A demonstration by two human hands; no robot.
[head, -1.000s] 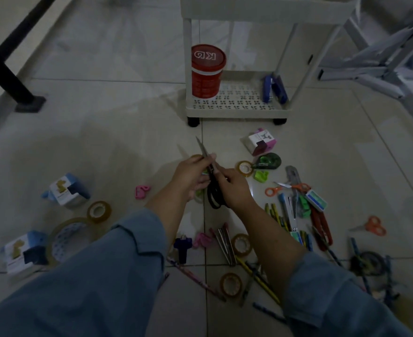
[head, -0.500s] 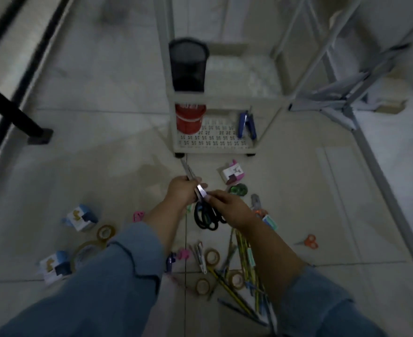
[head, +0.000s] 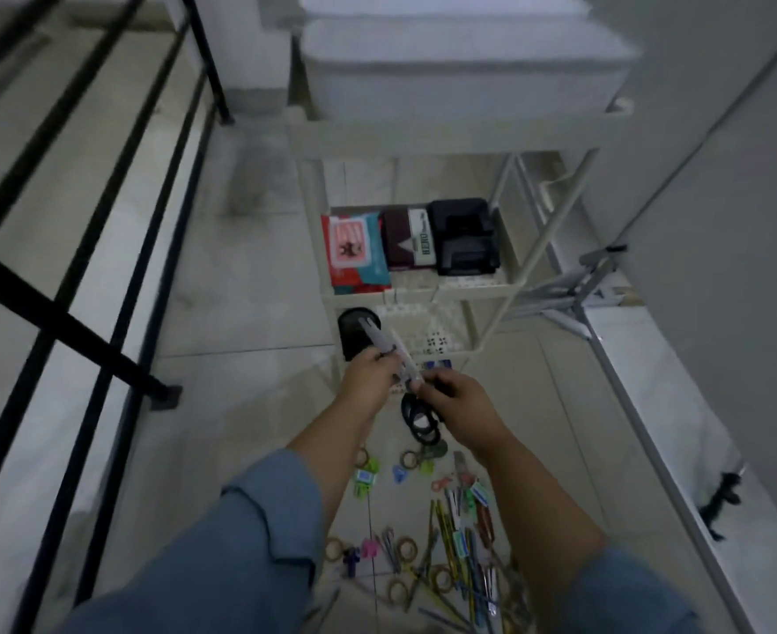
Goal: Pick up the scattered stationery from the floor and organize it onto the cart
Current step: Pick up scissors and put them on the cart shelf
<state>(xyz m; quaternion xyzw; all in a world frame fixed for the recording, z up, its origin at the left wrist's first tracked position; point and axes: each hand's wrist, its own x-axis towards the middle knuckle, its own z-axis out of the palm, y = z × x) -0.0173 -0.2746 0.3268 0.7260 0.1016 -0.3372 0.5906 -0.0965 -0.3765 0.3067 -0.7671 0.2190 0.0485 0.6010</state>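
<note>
Head view: both hands have carried the scissors [head: 418, 422] up from the floor [head: 240, 276] to the cart [head: 535, 253]; the left hand [head: 368, 372] grips the blades and the right hand [head: 460, 404] pinches by the handles. A black cup [head: 354, 332] sits just past the left hand, likely where they go. Below the hands, pens [head: 446, 533] lie on the floor; a black railing [head: 57, 318] stands far out past the left hand.
</note>
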